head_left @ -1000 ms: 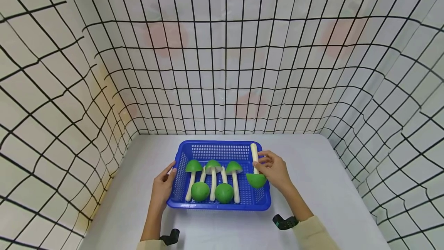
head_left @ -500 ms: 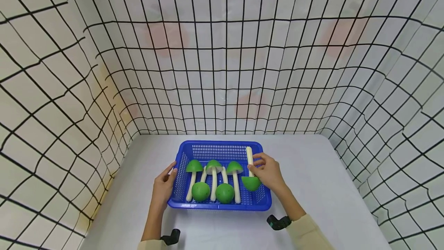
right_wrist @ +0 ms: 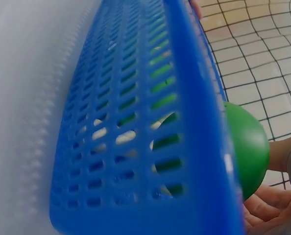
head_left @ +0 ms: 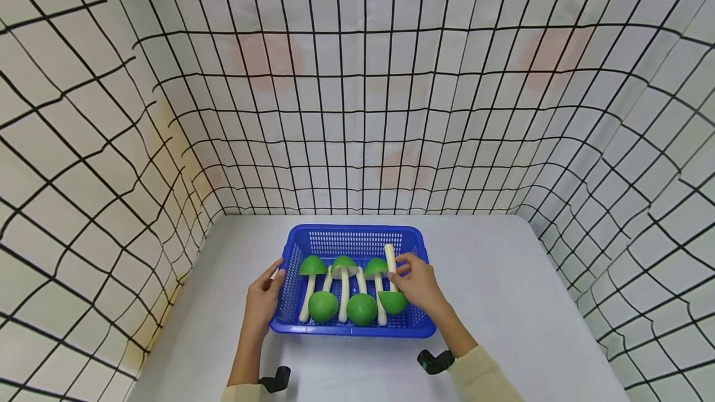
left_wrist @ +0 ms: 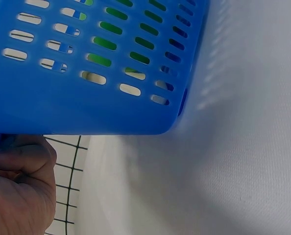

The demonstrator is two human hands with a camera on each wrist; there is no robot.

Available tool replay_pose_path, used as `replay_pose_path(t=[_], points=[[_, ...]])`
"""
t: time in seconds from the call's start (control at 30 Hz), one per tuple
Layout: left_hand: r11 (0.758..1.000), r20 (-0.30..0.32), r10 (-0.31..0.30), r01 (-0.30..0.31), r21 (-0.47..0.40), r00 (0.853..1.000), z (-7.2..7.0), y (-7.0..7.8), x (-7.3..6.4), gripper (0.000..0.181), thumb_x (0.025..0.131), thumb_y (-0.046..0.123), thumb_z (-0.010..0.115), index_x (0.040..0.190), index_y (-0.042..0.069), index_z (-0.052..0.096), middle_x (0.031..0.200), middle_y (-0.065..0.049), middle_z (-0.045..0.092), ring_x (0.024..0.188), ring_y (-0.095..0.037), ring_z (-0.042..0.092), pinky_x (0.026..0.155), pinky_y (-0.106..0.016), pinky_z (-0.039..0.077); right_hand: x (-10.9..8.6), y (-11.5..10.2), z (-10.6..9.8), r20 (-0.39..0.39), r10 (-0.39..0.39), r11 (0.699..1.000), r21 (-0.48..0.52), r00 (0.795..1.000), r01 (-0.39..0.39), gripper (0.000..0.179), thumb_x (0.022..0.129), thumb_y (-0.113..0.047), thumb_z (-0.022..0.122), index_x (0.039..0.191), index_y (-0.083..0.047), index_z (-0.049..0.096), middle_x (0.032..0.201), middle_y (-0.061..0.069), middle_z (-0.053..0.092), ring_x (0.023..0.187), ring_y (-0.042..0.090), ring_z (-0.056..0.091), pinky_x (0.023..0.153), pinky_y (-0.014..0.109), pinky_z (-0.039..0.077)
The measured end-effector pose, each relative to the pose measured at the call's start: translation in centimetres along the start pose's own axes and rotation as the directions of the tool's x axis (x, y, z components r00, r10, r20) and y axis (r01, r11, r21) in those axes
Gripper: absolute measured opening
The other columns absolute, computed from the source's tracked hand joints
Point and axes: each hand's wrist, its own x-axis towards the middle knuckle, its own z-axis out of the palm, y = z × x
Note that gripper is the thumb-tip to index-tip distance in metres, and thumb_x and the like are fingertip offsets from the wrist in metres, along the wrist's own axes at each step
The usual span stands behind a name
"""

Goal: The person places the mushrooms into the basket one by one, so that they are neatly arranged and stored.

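My right hand [head_left: 418, 281] pinches the white stem of a toy mushroom [head_left: 394, 303] over the right part of a blue plastic basket [head_left: 357, 331]. That mushroom's green cap points toward me and its stem away; in the right wrist view the green cap [right_wrist: 247, 151] shows above the basket rim. Several more green-capped mushrooms [head_left: 323, 307] lie in a row inside, caps alternating far and near. At the basket's left side my left hand [head_left: 262, 299] grips the rim, thumb and fingers at the edge. The left wrist view shows this hand [left_wrist: 23, 181] beside the slotted wall [left_wrist: 86, 107].
The basket stands on a white table [head_left: 480, 253]. Black grid netting [head_left: 363, 110] over white sheeting rises behind and on both sides. Each wrist carries a small black camera mount, such as the one at the right wrist [head_left: 436, 361].
My right hand has moved left with the mushroom, from the basket's right edge to beside the row, and its cap has come lower and nearer me. My left hand stays at the rim.
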Motion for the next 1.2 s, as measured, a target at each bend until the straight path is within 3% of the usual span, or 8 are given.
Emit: replay_pose_path(t=[0.4, 0.7, 1.0, 1.2], points=[[1.0, 0.008, -0.005, 0.005, -0.009, 1.0, 0.3, 0.1, 0.1, 0.045, 0.094, 0.057, 0.052, 0.136, 0.043, 0.053, 0.102, -0.014, 0.057, 0.084, -0.024, 0.056, 0.066, -0.026, 0.051, -0.4, 0.2, 1.7, 0.007, 0.047, 0.998, -0.046, 0.999, -0.047, 0.039, 0.089, -0.014, 0.068, 0.123, 0.001, 0.055, 0.099, 0.014, 0.069, 0.068, 0.016, 0.065, 0.056, 0.03, 0.054], [1.0, 0.007, -0.004, 0.004, -0.017, 1.0, 0.3, 0.2, 0.1, 0.044, 0.094, 0.054, 0.053, 0.136, 0.041, 0.053, 0.098, -0.013, 0.054, 0.082, -0.023, 0.053, 0.065, -0.026, 0.049, -0.6, -0.1, 1.9, -0.03, 0.048, 0.991, -0.125, 0.998, -0.052, 0.048, 0.088, -0.013, 0.068, 0.129, 0.004, 0.052, 0.109, 0.017, 0.065, 0.09, 0.027, 0.065, 0.071, 0.04, 0.056], [1.0, 0.008, -0.005, 0.005, -0.01, 1.0, 0.1, 0.3, 0.0, 0.045, 0.094, 0.055, 0.053, 0.136, 0.041, 0.053, 0.095, -0.012, 0.053, 0.08, -0.022, 0.053, 0.063, -0.026, 0.048, -1.4, -0.3, 1.6, 0.015, 0.057, 0.983, -0.174, 0.998, -0.054, 0.064, 0.09, -0.022, 0.067, 0.138, 0.009, 0.041, 0.129, 0.026, 0.055, 0.118, 0.042, 0.056, 0.091, 0.053, 0.05], [1.0, 0.003, -0.014, 0.014, -0.001, 1.0, 0.0, 0.3, 0.0, 0.045, 0.094, 0.057, 0.052, 0.136, 0.042, 0.053, 0.099, -0.013, 0.055, 0.082, -0.023, 0.054, 0.065, -0.027, 0.049, -1.7, -0.7, 1.0, 0.049, 0.067, 0.986, -0.155, 0.997, -0.059, 0.07, 0.091, -0.026, 0.066, 0.143, 0.008, 0.035, 0.136, 0.026, 0.052, 0.117, 0.042, 0.057, 0.091, 0.052, 0.051]])
